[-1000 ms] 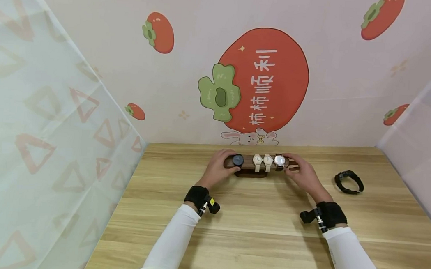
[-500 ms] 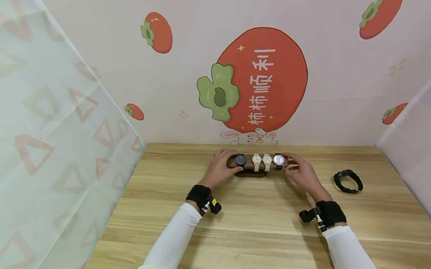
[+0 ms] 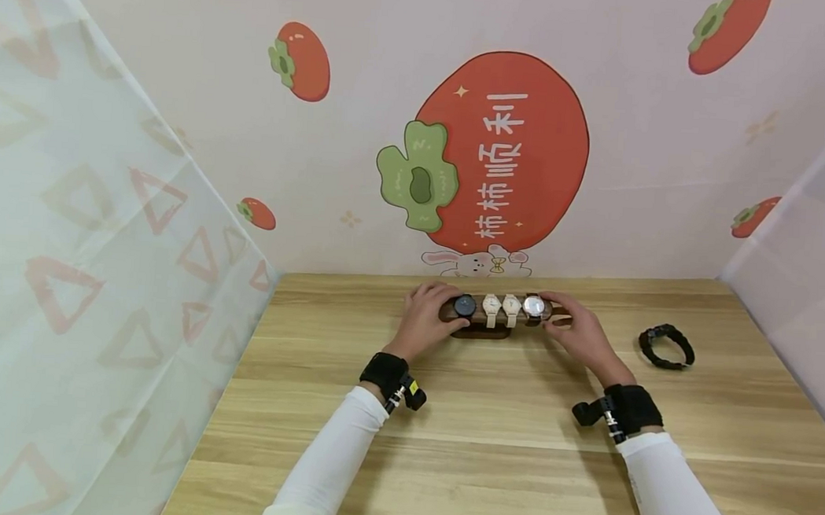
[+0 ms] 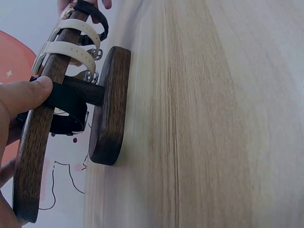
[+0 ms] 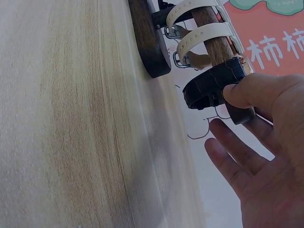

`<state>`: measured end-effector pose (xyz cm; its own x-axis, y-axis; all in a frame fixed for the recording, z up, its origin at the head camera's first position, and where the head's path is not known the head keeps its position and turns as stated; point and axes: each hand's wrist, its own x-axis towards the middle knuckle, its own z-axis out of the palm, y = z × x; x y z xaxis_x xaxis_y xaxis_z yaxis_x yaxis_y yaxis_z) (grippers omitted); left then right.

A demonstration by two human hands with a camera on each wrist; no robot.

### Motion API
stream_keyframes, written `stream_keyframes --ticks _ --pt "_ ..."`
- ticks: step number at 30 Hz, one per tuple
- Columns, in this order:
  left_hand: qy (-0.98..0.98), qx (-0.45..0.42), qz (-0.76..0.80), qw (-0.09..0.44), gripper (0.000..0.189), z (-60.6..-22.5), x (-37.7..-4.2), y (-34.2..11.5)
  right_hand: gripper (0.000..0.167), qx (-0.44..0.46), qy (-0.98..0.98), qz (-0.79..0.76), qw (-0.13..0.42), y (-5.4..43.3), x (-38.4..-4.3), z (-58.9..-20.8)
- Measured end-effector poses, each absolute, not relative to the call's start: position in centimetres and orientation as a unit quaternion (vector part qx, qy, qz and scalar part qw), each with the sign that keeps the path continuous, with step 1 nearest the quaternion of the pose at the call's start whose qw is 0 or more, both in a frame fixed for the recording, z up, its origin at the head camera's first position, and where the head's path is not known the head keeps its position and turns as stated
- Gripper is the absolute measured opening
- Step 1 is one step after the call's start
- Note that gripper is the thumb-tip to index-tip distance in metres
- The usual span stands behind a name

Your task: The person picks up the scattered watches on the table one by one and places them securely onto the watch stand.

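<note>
A dark wooden watch stand [image 4: 111, 109] sits at the table's back, with its bar raised over a base. My left hand [image 3: 423, 321] pinches a black watch [image 3: 465, 306] on the bar's left part, thumb on its strap and fingers behind. Two cream watches [image 3: 491, 305] hang side by side at the bar's middle. At the right end is a pale-dialled watch [image 3: 533, 305] with a dark strap [image 5: 213, 81]. There my right hand [image 3: 582, 336] grips the bar's end, its thumb against that strap; two fingers reach out below the bar in the right wrist view.
Right of the stand, another black watch [image 3: 667, 348] lies on the wooden table [image 3: 471, 450]. Close behind the stand rises a wall [image 3: 354, 167] printed with persimmons. Pale side panels [image 3: 100, 270] border the table.
My left hand has moved slightly right, and the black watch has slid along the bar towards the cream watches. My right hand has stayed at the bar's right end.
</note>
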<state>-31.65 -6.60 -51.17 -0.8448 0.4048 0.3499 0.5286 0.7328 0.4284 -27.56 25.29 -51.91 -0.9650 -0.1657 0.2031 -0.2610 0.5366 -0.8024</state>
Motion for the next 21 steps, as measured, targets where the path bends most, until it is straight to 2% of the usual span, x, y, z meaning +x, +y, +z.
stream_keyframes --ticks 21 --pt "-0.923 -0.254 -0.257 0.133 0.058 -51.41 -31.44 -5.85 0.059 0.123 -0.871 0.473 0.055 25.26 -27.3 -51.81"
